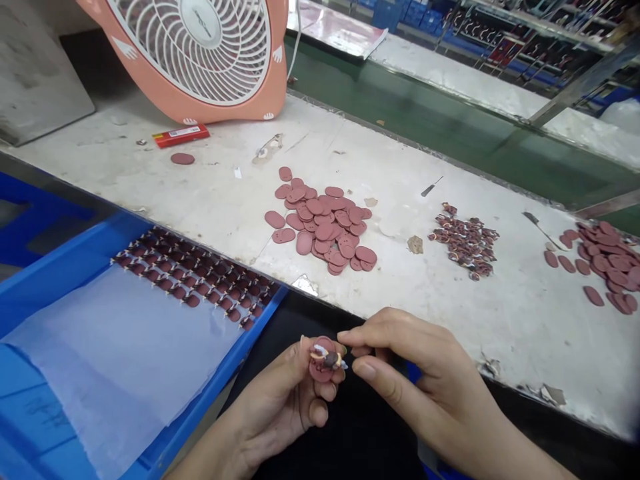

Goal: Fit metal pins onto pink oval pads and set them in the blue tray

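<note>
My left hand (295, 393) holds a reddish-brown oval disc with a small painted figure (331, 361) lying on it, the rim pinched between thumb and fingers. Just to the right, my right hand (425, 373) has its thumb and index finger apart beside the figure, with nothing visible between them. Beyond the hands, a pile of oval discs (325, 230) lies on the white table (240, 233). Farther right is a cluster of small figures (467, 240), then a second pile of discs (613, 260).
A blue tray (280, 297) at the left holds rows of disc-and-figure pieces and a translucent sheet (135, 353). An orange fan (200, 53) stands at the back beside a red box (181, 135). Thin tools (545, 230) lie at the right.
</note>
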A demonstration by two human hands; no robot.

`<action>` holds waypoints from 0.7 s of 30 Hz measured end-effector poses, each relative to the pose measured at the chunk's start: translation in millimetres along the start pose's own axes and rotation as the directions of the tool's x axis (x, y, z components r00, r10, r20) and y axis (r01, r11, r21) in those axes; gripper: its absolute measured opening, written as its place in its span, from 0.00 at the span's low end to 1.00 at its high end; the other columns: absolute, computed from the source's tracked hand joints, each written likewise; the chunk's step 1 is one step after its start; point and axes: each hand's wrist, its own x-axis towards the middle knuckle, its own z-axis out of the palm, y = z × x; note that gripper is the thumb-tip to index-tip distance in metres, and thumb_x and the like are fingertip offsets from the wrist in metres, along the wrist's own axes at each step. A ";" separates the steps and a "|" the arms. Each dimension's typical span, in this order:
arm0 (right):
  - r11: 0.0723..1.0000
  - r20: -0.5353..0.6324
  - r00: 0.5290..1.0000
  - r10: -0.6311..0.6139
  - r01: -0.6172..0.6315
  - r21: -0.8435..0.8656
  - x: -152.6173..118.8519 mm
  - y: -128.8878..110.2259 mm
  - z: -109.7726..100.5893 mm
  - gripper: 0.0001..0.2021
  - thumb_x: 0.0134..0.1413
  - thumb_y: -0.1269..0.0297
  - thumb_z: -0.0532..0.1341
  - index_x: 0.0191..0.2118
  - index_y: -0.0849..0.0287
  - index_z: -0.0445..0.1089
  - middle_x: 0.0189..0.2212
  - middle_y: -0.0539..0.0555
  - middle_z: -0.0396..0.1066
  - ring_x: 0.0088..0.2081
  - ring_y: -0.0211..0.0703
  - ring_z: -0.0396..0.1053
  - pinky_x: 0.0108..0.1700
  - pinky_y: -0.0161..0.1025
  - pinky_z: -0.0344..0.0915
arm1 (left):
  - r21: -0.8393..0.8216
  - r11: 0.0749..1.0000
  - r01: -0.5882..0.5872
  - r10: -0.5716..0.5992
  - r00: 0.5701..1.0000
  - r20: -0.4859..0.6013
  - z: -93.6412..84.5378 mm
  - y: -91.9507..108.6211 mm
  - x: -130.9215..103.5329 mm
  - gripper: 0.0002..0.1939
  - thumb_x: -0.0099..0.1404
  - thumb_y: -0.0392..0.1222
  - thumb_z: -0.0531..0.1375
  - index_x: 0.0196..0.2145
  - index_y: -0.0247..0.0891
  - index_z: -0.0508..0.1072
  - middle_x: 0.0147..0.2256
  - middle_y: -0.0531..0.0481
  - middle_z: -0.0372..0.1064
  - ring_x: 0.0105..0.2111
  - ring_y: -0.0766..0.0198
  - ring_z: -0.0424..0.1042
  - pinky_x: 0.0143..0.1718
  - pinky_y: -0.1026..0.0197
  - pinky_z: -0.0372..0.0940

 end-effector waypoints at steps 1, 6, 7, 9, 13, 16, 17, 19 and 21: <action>1.000 0.014 1.000 0.001 -0.001 0.011 1.0 -0.5 0.8 0.11 0.63 0.70 0.61 0.49 0.51 0.72 0.34 0.47 0.73 0.35 0.32 0.70 0.36 0.29 0.67 | 0.003 1.000 -0.005 0.005 1.000 0.002 -1.4 -0.5 0.0 0.15 0.55 0.50 0.69 0.31 0.32 0.81 0.25 0.51 0.75 0.21 0.75 0.72 0.20 0.75 0.69; 1.000 0.021 1.000 -0.005 0.005 0.012 6.8 -0.1 8.0 0.11 0.57 0.68 0.66 0.47 0.54 0.74 0.30 0.48 0.72 0.32 0.33 0.69 0.32 0.29 0.65 | 0.039 0.999 -0.034 0.033 0.999 0.020 -6.4 -0.1 0.5 0.15 0.59 0.49 0.67 0.32 0.32 0.81 0.28 0.49 0.76 0.23 0.73 0.72 0.20 0.74 0.70; 1.000 0.017 1.000 -0.010 0.010 0.005 8.0 0.6 10.0 0.11 0.57 0.69 0.66 0.46 0.55 0.74 0.29 0.48 0.72 0.32 0.33 0.69 0.32 0.29 0.66 | 0.054 0.998 -0.041 0.040 0.999 0.029 -6.3 1.3 0.9 0.15 0.60 0.50 0.66 0.31 0.32 0.81 0.29 0.48 0.76 0.23 0.73 0.72 0.20 0.74 0.70; 0.999 0.001 0.999 -0.036 0.036 -0.013 10.7 2.6 14.2 0.09 0.58 0.71 0.65 0.45 0.57 0.75 0.28 0.49 0.72 0.31 0.33 0.70 0.32 0.29 0.66 | 0.084 0.995 -0.047 0.043 0.998 0.046 -5.0 5.2 1.3 0.17 0.61 0.53 0.64 0.32 0.34 0.81 0.31 0.47 0.76 0.24 0.72 0.72 0.20 0.74 0.69; 0.971 -0.147 0.970 -0.194 0.168 -0.170 15.3 7.7 26.2 0.09 0.56 0.74 0.63 0.43 0.61 0.74 0.26 0.50 0.71 0.27 0.34 0.69 0.27 0.29 0.66 | 0.249 0.954 -0.169 0.200 0.974 -0.109 0.4 11.3 -4.5 0.21 0.59 0.59 0.63 0.37 0.37 0.81 0.31 0.47 0.75 0.28 0.67 0.73 0.22 0.71 0.70; 0.894 -0.245 0.899 -0.363 0.262 -0.363 16.7 13.5 41.1 0.11 0.56 0.77 0.63 0.45 0.63 0.72 0.27 0.52 0.72 0.27 0.37 0.69 0.27 0.32 0.68 | 0.472 0.771 -0.428 0.580 0.778 -0.242 4.1 10.7 -14.8 0.18 0.50 0.54 0.71 0.34 0.41 0.80 0.27 0.53 0.73 0.25 0.68 0.68 0.22 0.69 0.68; 0.858 -0.247 0.874 -0.418 0.291 -0.422 17.3 15.7 47.1 0.12 0.56 0.77 0.63 0.46 0.64 0.72 0.27 0.53 0.73 0.27 0.38 0.69 0.28 0.34 0.69 | 0.523 0.706 -0.477 0.657 0.716 -0.235 5.0 10.1 -18.1 0.17 0.46 0.52 0.74 0.32 0.41 0.79 0.27 0.54 0.72 0.24 0.69 0.66 0.22 0.69 0.66; 0.791 -0.226 0.832 -0.506 0.344 -0.506 20.1 20.0 59.1 0.14 0.56 0.78 0.64 0.48 0.68 0.71 0.27 0.55 0.74 0.27 0.40 0.70 0.27 0.36 0.69 | 0.584 0.637 -0.504 0.717 0.665 -0.208 6.4 9.6 -22.9 0.15 0.44 0.48 0.75 0.28 0.41 0.78 0.26 0.54 0.72 0.23 0.70 0.64 0.21 0.70 0.64; 0.754 -0.206 0.808 -0.553 0.379 -0.536 25.3 23.0 69.9 0.14 0.56 0.78 0.64 0.49 0.70 0.71 0.28 0.56 0.75 0.26 0.40 0.70 0.26 0.37 0.69 | 0.623 0.615 -0.483 0.737 0.633 -0.237 7.1 10.2 -25.0 0.11 0.47 0.44 0.74 0.25 0.41 0.77 0.26 0.55 0.72 0.22 0.71 0.62 0.22 0.70 0.62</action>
